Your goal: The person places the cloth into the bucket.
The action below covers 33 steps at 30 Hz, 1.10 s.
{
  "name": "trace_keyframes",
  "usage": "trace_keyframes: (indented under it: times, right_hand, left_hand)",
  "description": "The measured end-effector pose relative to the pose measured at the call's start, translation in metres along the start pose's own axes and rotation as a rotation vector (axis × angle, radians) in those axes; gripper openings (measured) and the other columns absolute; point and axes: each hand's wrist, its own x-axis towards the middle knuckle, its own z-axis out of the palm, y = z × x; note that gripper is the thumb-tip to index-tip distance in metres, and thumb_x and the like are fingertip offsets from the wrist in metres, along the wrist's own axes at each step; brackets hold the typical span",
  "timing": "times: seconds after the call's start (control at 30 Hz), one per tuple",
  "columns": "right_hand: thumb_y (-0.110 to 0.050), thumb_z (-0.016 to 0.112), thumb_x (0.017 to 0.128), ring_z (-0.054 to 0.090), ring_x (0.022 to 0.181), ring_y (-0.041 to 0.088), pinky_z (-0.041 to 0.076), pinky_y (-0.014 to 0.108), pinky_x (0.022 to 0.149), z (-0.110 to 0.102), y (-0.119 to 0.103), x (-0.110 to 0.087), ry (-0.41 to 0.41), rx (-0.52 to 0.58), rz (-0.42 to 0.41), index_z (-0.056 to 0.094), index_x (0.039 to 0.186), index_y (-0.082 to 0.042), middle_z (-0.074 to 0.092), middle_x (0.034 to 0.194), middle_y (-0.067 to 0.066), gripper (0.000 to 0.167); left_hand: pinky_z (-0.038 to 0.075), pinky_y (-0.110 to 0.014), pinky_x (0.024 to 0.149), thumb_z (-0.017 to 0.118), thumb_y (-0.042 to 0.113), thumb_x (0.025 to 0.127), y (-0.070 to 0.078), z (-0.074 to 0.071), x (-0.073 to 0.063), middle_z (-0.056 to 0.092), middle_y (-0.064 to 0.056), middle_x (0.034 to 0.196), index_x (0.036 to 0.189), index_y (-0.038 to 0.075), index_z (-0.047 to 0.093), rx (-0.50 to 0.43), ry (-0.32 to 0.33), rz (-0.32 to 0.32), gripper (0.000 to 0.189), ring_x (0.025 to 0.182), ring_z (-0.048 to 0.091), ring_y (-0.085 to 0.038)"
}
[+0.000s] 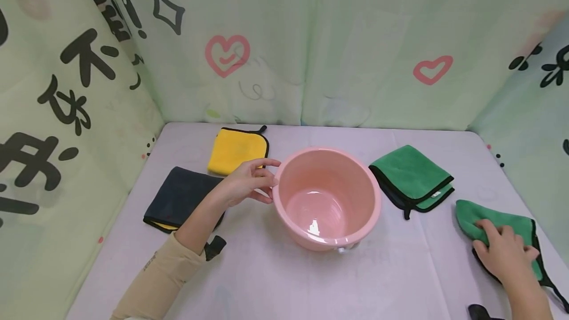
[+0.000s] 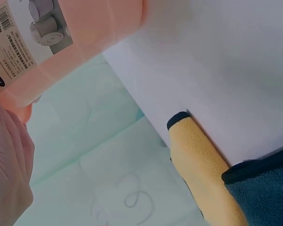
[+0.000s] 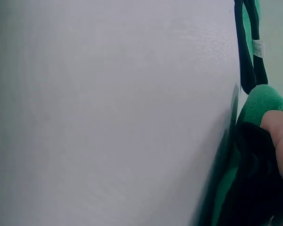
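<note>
A pink plastic bucket (image 1: 351, 177) stands upright in the middle of the table. At its left rim is my left hand (image 1: 246, 182), fingertips against the edge and fingers apart. The left wrist view shows the bucket's side (image 2: 104, 23) with a printed label (image 2: 19, 52). Far to the right, my right hand (image 1: 507, 251) grips a folded green cloth (image 1: 471, 216) with black edging, its fingers pressed into the fabric. In the right wrist view, the thumb (image 3: 280, 136) lies on this cloth (image 3: 264, 101), which is bunched up beneath it.
Another folded green cloth (image 1: 411, 172) lies right of the bucket. A yellow cloth (image 1: 237, 149) and a dark cloth (image 1: 180, 194) lie to the left, the dark one partly behind my left forearm. Pale printed curtains (image 1: 364, 53) enclose the white-covered table (image 1: 391, 280).
</note>
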Motion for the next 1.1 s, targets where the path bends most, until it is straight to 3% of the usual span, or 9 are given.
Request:
trace_keyframes:
  times: [0.37,0.57,0.77,1.1]
  right_hand:
    - [-0.005,0.051,0.084,0.024,0.098,0.059,0.016,0.071,0.081,-0.02,-0.008,-0.006,0.187,-0.044,0.068,0.036,0.118,0.002,0.025,0.104,0.038,0.038]
    - [-0.002,0.052,0.083,0.024,0.101,0.057,0.016,0.069,0.083,-0.039,-0.027,-0.01,0.303,-0.051,0.035,0.037,0.116,0.002,0.025,0.107,0.039,0.036]
    - [0.001,0.052,0.081,0.026,0.098,0.056,0.017,0.069,0.082,-0.056,-0.052,-0.008,0.387,-0.043,-0.065,0.041,0.112,0.003,0.027,0.106,0.039,0.034]
    - [0.002,0.052,0.074,0.031,0.091,0.056,0.018,0.067,0.078,-0.077,-0.096,0.0,0.538,-0.009,-0.345,0.047,0.106,-0.003,0.035,0.103,0.037,0.032]
  left_hand:
    - [0.056,-0.036,0.067,0.063,0.01,0.085,0.001,0.0,0.0,0.062,-0.017,0.096,0.13,0.013,0.045,0.004,0.0,-0.004,0.048,0.072,0.066,-0.022]
    - [0.056,-0.037,0.067,0.063,0.009,0.085,0.001,0.001,0.0,0.062,-0.016,0.096,0.129,0.015,0.046,0.004,0.007,-0.019,0.048,0.071,0.065,-0.022]
    - [0.056,-0.036,0.067,0.062,0.009,0.086,0.001,0.0,0.0,0.06,-0.023,0.103,0.13,0.014,0.044,0.005,-0.003,-0.017,0.049,0.071,0.065,-0.021]
    - [0.056,-0.037,0.067,0.062,0.009,0.086,0.001,0.0,0.0,0.059,-0.024,0.103,0.131,0.014,0.043,0.007,-0.007,-0.016,0.05,0.071,0.065,-0.021]
